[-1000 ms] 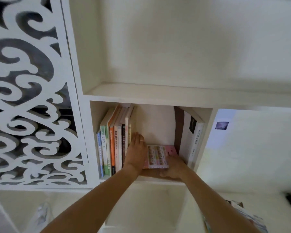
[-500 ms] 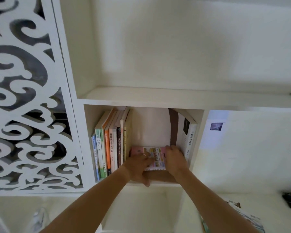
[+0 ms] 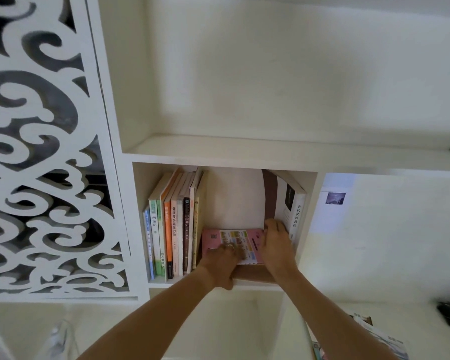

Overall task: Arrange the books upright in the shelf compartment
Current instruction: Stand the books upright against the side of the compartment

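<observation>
Books [image 3: 172, 229] on the left already stand upright; pink book [image 3: 234, 242] lies flat mid-compartment w/ your left hand [image 3: 218, 263] and right hand [image 3: 276, 245] gripping it. Stand it next.

Pink book [image 3: 233, 242] flat between upright books [image 3: 172, 229].

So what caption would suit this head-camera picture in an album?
Both hands, left hand and right hand, on a pink book lying flat between upright books in a white shelf compartment.
</observation>
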